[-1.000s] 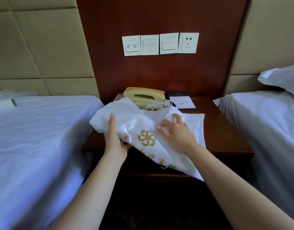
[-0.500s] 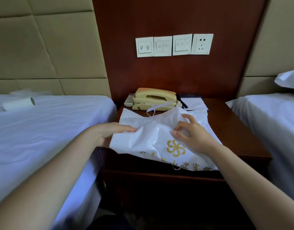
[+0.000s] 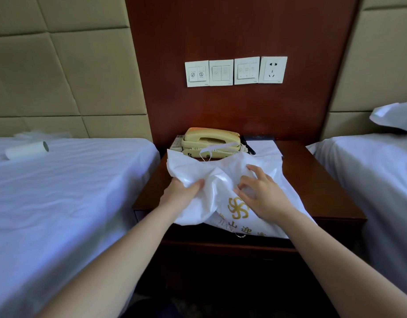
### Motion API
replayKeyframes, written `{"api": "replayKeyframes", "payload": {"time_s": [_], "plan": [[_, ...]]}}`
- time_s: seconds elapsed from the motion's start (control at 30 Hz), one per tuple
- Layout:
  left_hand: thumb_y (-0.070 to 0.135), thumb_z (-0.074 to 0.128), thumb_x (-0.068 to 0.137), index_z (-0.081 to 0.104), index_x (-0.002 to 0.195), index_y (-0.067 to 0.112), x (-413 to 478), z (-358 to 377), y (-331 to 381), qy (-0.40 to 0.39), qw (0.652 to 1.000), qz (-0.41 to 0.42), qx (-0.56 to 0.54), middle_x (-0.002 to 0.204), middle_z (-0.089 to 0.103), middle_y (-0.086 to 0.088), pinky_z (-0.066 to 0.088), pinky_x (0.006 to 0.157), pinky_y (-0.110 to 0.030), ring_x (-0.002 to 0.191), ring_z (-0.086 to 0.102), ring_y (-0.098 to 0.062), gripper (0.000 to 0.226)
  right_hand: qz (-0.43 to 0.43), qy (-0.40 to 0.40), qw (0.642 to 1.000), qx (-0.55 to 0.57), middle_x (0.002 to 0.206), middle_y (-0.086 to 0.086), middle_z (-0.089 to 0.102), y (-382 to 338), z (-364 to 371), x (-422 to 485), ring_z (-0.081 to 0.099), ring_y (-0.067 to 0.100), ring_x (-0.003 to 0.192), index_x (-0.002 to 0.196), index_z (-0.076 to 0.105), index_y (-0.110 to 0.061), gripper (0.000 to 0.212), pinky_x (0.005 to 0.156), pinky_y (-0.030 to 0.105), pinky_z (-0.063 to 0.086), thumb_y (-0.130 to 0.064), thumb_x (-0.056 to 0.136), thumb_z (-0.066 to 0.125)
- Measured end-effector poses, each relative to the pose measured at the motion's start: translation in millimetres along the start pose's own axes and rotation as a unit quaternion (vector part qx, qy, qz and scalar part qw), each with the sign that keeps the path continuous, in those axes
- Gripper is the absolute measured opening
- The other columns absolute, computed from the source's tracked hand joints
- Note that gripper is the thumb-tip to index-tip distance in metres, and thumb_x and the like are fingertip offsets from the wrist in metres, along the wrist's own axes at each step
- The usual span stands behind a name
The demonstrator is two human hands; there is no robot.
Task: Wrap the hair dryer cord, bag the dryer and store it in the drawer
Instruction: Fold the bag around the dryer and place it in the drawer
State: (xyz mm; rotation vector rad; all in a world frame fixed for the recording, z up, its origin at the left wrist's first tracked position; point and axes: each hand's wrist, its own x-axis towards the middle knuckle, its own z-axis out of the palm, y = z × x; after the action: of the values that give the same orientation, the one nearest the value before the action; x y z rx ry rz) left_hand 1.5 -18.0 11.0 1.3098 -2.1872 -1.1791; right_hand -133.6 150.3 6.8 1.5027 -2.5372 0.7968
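Both hands on the white bag [image 3: 220,180] atop the nightstand [image 3: 324,191].
Left hand [image 3: 179,193] grips a bunched fold at the bag's 9 o'clock; right hand [image 3: 264,196] pinches fabric with curled fingers at 3 o'clock. Dryer hidden.

White bag [image 3: 223,177] w/ gold logo lay on the nightstand [image 3: 317,187], its front edge hanging over. L hand [image 3: 181,193] gripped the bag's bunched left part; R hand [image 3: 262,193], fingers curled, pinched the plastic nr the logo. Beige phone [image 3: 211,138] & notepad [image 3: 263,146] sat behind the bag. Beds either side; paper roll [image 3: 25,149] on the left bed [image 3: 60,191]
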Motion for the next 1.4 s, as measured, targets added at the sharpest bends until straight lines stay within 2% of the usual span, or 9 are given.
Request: {"api": "replayKeyframes", "payload": {"time_s": [0.1,0.27,0.4,0.5,0.6,0.73,0.97,1.2,1.4], "plan": [[0.067,0.055,0.070,0.059,0.113,0.023,0,-3,2,-0.017,0.999,0.008,0.037,0.113,0.064,-0.003,0.051,0.089,-0.037,0.100,0.062,-0.027,0.062,0.002,0.005,1.000,0.001,0.149,0.003,0.029,0,1,0,0.038,0.030,0.131,0.092,0.061,-0.021,0.028,0.088,0.040,0.044,-0.048,0.088,0.051],[0.083,0.049,0.056,0.060,0.117,0.027,-6,-1,-3,-0.080,0.997,-0.002,0.000,0.115,0.064,-0.003,0.049,0.095,-0.040,0.103,0.062,-0.026,0.083,-0.002,0.017,1.000,-0.005,0.148,-0.003,0.031,2,0,-1,0.041,0.025,0.128,0.091,0.061,-0.021,0.029,0.079,0.039,0.047,-0.048,0.089,0.050],[0.058,0.045,0.088,0.051,0.130,0.000,-19,6,-6,-0.095,0.995,-0.016,-0.036,0.133,0.054,-0.020,0.036,0.083,-0.027,0.123,0.051,-0.036,0.072,-0.010,0.025,1.000,-0.005,0.147,-0.007,0.033,4,1,-3,0.044,0.022,0.124,0.091,0.060,-0.023,0.027,0.075,0.036,0.047,-0.048,0.090,0.048],[0.048,0.045,0.093,0.048,0.132,-0.003,-31,7,-10,-0.092,0.994,0.009,-0.058,0.135,0.053,-0.020,0.033,0.082,-0.024,0.126,0.049,-0.032,0.063,-0.015,0.025,1.000,-0.004,0.147,-0.008,0.034,4,1,-7,0.046,0.022,0.122,0.091,0.059,-0.024,0.025,0.073,0.034,0.043,-0.046,0.091,0.047],[0.040,0.051,0.093,0.051,0.129,0.003,-42,3,-10,-0.064,0.994,0.045,-0.072,0.132,0.056,-0.014,0.033,0.081,-0.021,0.122,0.052,-0.028,0.052,0.000,0.007,0.999,0.041,0.147,-0.011,0.032,2,-4,-13,0.049,0.020,0.118,0.094,0.057,-0.029,0.022,0.077,0.035,0.043,-0.046,0.092,0.044],[0.028,0.059,0.090,0.063,0.103,0.012,-59,-9,-13,-0.005,0.991,0.097,-0.095,0.100,0.064,-0.004,0.039,0.071,-0.023,0.089,0.059,-0.017,0.021,0.010,-0.008,0.995,0.095,0.143,-0.010,0.036,-6,-14,-23,0.051,0.019,0.116,0.113,0.056,-0.030,0.025,0.082,0.032,0.041,-0.038,0.096,0.040],[0.023,0.066,0.085,0.065,0.103,0.011,-82,-52,-41,0.122,0.975,0.117,-0.142,0.093,0.067,-0.003,0.040,0.074,-0.025,0.091,0.062,-0.022,0.022,0.013,-0.006,0.992,0.125,0.116,-0.011,0.054,-20,-28,-47,0.059,0.012,0.098,0.117,0.055,-0.032,0.024,0.086,0.040,0.050,-0.034,0.095,0.044],[0.023,0.066,0.085,0.064,0.109,0.006,-102,-94,-75,0.155,0.973,0.093,-0.140,0.102,0.068,-0.008,0.040,0.075,-0.026,0.092,0.062,-0.022,0.029,0.126,0.021,0.986,0.103,0.098,-0.007,0.063,-29,-15,-76,0.060,0.017,0.088,0.104,0.060,-0.025,0.018,0.075,0.031,0.044,-0.032,0.091,0.050],[0.025,0.069,0.080,0.064,0.096,0.014,-104,-113,-102,0.139,0.966,0.059,-0.210,0.088,0.068,-0.002,0.051,0.084,-0.039,0.092,0.065,-0.024,0.020,0.264,-0.005,0.959,0.102,0.089,0.008,0.064,-25,15,-86,0.059,0.031,0.093,0.091,0.066,-0.012,0.027,0.071,0.030,0.040,-0.033,0.092,0.049]]}}
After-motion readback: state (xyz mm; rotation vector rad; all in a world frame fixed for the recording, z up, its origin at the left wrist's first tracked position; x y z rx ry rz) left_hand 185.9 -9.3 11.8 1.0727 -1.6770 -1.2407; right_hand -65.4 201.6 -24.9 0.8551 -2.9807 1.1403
